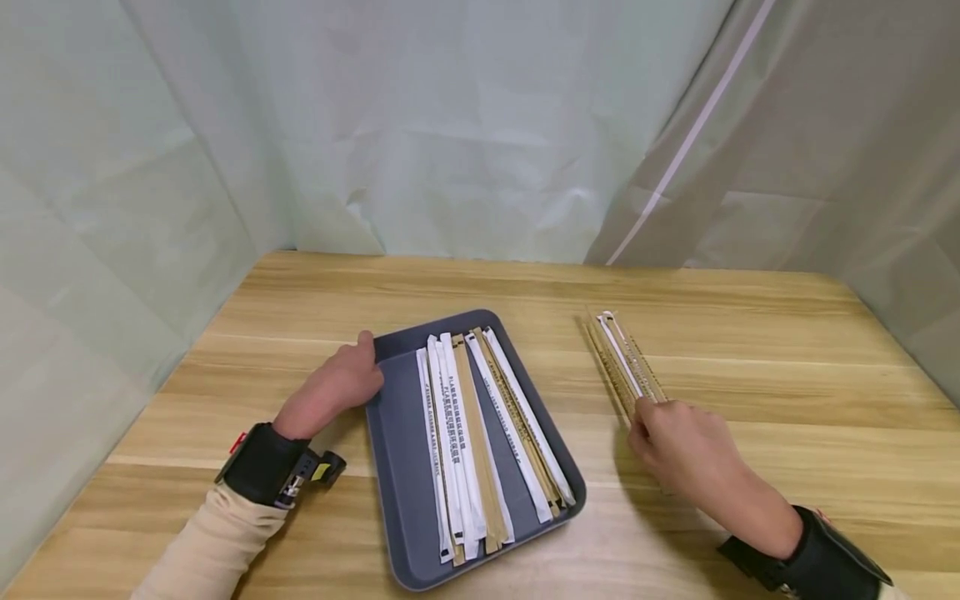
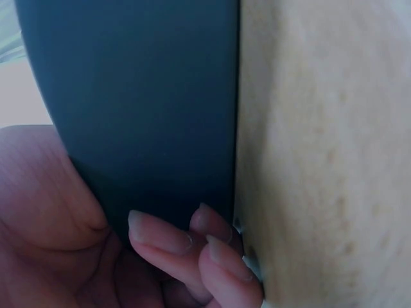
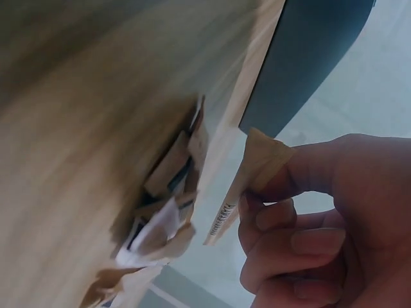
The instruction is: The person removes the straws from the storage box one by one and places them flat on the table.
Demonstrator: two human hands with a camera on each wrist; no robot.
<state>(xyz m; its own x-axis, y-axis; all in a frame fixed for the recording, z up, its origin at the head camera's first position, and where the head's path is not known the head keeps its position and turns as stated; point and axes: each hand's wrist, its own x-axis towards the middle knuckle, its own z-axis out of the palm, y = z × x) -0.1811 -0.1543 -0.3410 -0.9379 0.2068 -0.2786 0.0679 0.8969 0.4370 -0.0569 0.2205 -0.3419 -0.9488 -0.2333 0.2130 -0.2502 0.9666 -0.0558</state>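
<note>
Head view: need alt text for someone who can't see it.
A person's right hand pinches a brown packet near other slim packets on a wood table. The left hand grips a gray tray holding white and brown packets.

Pale, creased sheeting (image 1: 465,125) hangs behind a wood-grained table (image 1: 765,333); a whitish stripe (image 1: 688,133) slants rightward.

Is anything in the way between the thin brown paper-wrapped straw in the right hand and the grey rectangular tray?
Only the tray's raised right rim stands between; the straw in the right hand would probably need lifting over it.
</note>
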